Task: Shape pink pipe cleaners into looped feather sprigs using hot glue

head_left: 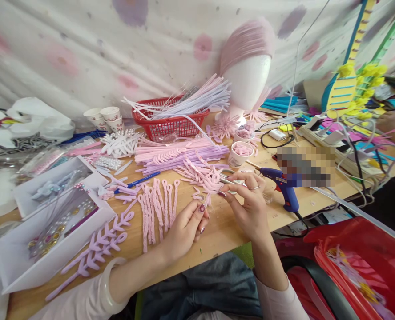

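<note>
A short pink pipe cleaner point(208, 200) pokes up from the closed fingertips of my left hand point(187, 224), low over the table. Just right of it, my right hand point(249, 206) has thumb and index finger pinched together at the edge of a pile of pink pipe cleaner pieces point(209, 178). What those right fingertips hold is hidden. Beside my left hand lies a row of twisted pink pipe cleaner strands point(157, 202) with looped tops. Lilac leafy pipe cleaner sprigs point(99, 242) rest farther left.
A blue glue gun point(286, 189) lies right of my right hand. Behind are bundled pipe cleaners point(180, 153), a red basket point(171, 126), a paper cup point(240, 154) and a foam head point(251, 80). White boxes point(60, 242) stand left. Another person's hand point(394, 126) shows far right, near cables.
</note>
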### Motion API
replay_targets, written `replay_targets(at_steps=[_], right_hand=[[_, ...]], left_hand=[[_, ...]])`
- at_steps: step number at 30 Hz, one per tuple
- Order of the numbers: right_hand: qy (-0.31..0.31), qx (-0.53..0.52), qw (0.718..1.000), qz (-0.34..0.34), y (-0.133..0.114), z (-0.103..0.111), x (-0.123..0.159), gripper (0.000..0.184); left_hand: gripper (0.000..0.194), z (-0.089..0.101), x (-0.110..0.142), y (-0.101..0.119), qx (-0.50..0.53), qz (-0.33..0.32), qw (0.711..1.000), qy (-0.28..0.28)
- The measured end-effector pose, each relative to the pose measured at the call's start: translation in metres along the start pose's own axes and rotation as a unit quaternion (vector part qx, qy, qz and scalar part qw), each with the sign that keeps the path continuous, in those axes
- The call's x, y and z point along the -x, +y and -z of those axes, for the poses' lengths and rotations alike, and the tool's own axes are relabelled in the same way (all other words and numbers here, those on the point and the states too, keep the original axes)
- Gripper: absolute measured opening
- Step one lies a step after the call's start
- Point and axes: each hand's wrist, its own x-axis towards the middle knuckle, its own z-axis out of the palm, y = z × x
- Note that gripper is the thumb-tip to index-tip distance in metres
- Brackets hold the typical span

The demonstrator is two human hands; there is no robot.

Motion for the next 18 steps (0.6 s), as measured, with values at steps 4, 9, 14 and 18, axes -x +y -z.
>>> replay_targets(at_steps=[4, 9, 14, 18], right_hand=[[0.001, -0.005, 1.0, -0.009, 0.001, 0.001, 0.0, 0.009], [0.005, -0.033, 0.999, -0.031, -0.002, 0.002, 0.002, 0.004], [0.023, -0.151, 0.983, -0.101, -0.001, -0.002, 0.007, 0.006], [-0.004, -0.206, 0.968, -0.144, 0.001, -0.009, 0.01, 0.011]], left_hand=[[0.034, 0.0, 0.0, 0.0, 0.006, 0.002, 1.0, 0.003], [0.035, 0.001, -0.001, -0.002, 0.016, 0.009, 1.0, 0.008], [0.035, 0.001, -0.001, -0.003, 0.019, 0.017, 1.0, 0.013], [0.037, 0.0, -0.002, -0.002, 0.015, 0.014, 1.0, 0.017]])
